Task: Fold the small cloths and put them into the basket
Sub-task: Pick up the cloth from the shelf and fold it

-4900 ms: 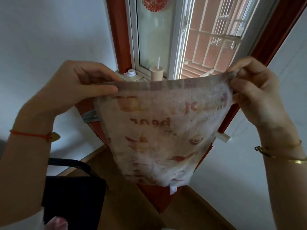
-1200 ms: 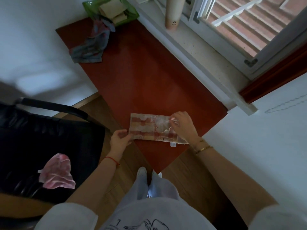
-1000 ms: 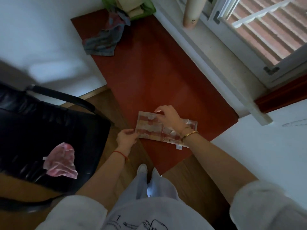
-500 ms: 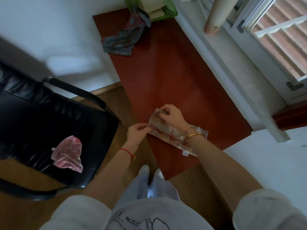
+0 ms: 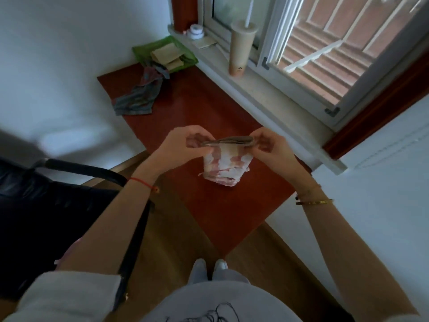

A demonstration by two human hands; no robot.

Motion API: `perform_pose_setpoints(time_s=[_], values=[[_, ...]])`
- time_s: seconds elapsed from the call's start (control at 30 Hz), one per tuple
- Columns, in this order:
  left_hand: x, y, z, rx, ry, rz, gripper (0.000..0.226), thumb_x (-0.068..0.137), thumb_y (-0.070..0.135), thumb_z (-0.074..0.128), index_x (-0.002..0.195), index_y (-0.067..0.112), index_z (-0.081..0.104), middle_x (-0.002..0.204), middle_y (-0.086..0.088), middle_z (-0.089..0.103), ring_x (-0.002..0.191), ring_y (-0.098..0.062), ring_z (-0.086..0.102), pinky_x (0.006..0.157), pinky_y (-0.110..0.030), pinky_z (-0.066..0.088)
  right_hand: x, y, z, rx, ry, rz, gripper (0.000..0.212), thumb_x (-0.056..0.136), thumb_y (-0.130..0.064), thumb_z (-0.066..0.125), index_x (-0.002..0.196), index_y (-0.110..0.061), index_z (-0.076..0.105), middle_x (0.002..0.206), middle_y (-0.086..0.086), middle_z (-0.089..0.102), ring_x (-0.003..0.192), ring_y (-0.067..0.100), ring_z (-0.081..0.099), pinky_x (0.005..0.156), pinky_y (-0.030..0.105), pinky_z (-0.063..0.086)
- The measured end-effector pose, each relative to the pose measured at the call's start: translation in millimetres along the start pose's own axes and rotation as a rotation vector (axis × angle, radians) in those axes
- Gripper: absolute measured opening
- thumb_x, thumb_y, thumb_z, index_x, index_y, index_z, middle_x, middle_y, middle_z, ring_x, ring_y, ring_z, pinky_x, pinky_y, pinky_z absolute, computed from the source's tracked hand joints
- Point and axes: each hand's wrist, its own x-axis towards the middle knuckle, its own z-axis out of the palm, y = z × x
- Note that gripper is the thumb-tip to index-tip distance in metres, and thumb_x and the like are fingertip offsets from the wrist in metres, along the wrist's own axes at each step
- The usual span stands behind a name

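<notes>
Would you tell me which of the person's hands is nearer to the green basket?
Left. The left hand holds the folded cloth at the end toward the green basket; the right hand holds the far end.

Head camera looks steeply down, near the table (image 5: 209, 205).

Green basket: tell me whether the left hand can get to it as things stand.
Probably yes, with a long reach: only bare table and a crumpled grey cloth lie between the left hand and the green basket. Its fingers, though, pinch the folded cloth together with the right hand.
</notes>
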Motion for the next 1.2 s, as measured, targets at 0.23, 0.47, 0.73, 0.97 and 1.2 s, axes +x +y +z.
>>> perform_pose_setpoints(time_s=[0.23, 0.47, 0.73, 0.97, 1.2], values=[[1.2, 42.0, -22.6, -0.047, -0.2, 0.014, 0.022, 0.082, 0.012, 0.078, 0.103, 0.014, 0.074, 0.096, -0.002, 0.077, 0.084, -0.009, 0.072, 0.08, -0.02, 0.058, -31.4, -23.3, -24.4, 0.146, -0.132, 0.001, 0.016, 0.088, 0.001, 0.067, 0.102, -0.003, 0.06, 0.099, 0.006, 0.072, 0.092, 0.025, 0.073, 0.074, 0.033, 0.062], [21.5, 3.8, 3.2, -0.031, -0.269, -0.081, 0.017, 0.08, 0.022, 0.078, 0.096, 0.028, 0.075, 0.094, 0.012, 0.076, 0.089, -0.001, 0.07, 0.076, -0.009, 0.051, -25.4, 8.4, -22.4, 0.07, -0.15, 0.153, 0.014, 0.088, -0.003, 0.068, 0.099, -0.007, 0.062, 0.102, 0.013, 0.071, 0.092, 0.027, 0.071, 0.08, 0.034, 0.061], [37.4, -78.5, 72.5, 0.165, -0.122, -0.167, 0.02, 0.075, 0.022, 0.082, 0.094, 0.019, 0.074, 0.091, 0.003, 0.075, 0.086, -0.01, 0.07, 0.083, -0.034, 0.057, 1.9, 93.6, 15.3, -0.311, -0.04, 0.246, 0.013, 0.09, -0.013, 0.066, 0.099, -0.004, 0.067, 0.098, 0.007, 0.07, 0.089, 0.018, 0.064, 0.08, 0.029, 0.053], [-24.8, -107.2, 114.2, 0.115, -0.177, -0.157, 0.017, 0.077, 0.011, 0.079, 0.091, 0.018, 0.072, 0.093, 0.005, 0.072, 0.089, -0.009, 0.067, 0.083, -0.031, 0.056, -55.5, 144.2, 41.7, -0.389, -0.188, 0.262, 0.015, 0.086, -0.01, 0.066, 0.097, -0.019, 0.062, 0.094, -0.011, 0.057, 0.083, 0.001, 0.052, 0.074, 0.018, 0.042], [-94.7, -125.1, 161.0, 0.202, -0.191, -0.195, 0.03, 0.08, 0.003, 0.07, 0.097, 0.027, 0.068, 0.102, 0.014, 0.066, 0.101, -0.004, 0.057, 0.092, -0.022, 0.049, -120.9, 165.4, 68.3, -0.502, -0.321, 0.277, 0.025, 0.084, -0.015, 0.061, 0.104, -0.028, 0.057, 0.109, -0.01, 0.054, 0.098, 0.008, 0.042, 0.083, 0.018, 0.033]])
